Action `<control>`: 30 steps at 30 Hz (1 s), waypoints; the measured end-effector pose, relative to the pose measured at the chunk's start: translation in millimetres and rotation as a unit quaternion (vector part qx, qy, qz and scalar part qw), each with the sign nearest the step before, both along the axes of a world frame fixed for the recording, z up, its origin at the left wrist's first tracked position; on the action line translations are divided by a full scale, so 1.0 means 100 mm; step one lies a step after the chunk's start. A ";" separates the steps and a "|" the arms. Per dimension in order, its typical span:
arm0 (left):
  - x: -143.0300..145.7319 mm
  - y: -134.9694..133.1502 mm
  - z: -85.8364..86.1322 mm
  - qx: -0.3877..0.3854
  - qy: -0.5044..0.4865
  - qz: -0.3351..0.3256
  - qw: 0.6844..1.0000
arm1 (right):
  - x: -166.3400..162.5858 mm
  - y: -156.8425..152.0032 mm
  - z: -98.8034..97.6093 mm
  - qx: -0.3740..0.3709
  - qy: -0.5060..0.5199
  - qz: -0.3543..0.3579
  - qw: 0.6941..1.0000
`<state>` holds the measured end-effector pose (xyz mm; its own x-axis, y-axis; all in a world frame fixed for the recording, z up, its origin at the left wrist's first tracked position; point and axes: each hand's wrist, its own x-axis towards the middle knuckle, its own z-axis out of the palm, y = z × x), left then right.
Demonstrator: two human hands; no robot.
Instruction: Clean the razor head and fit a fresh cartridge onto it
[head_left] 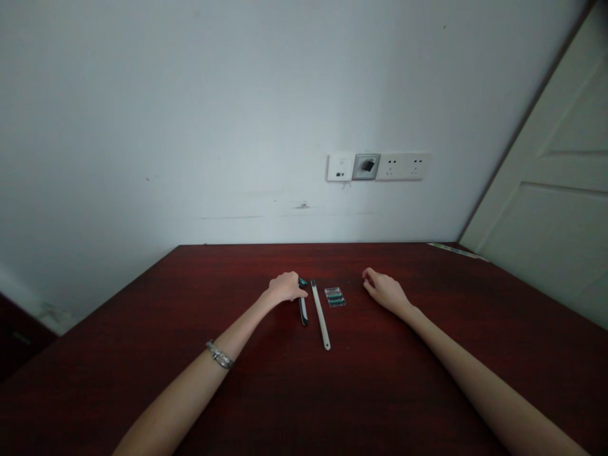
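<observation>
My left hand [285, 287] rests on the dark red table [199, 354] with its fingers curled around the teal head of a razor [303, 310], whose dark handle lies toward me. Just right of the razor lies a long white handle [320, 315]. A small clear pack of teal razor cartridges [335, 296] sits right of that. My right hand [384, 290] lies on the table right of the pack with its fingers loosely curled, touching none of them. A metal bracelet [219, 354] is on my left wrist.
A pale wall stands behind the table with a row of sockets and switches [379, 166]. A white door [555, 209] is at the right. A thin strip [456, 250] lies along the table's far right edge.
</observation>
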<state>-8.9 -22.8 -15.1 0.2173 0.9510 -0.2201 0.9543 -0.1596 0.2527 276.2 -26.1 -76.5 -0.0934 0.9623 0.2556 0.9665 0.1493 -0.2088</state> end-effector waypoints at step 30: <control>-0.14 -0.02 0.33 -0.115 -0.385 -0.119 0.908 | -0.02 0.04 0.02 0.032 0.168 0.030 0.985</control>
<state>-22.8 -25.1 18.2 0.5841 0.8052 -0.1027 0.4257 -0.1962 0.8833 274.3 -21.8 -74.2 -0.0493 0.9389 0.3408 0.8339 0.2265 -0.5033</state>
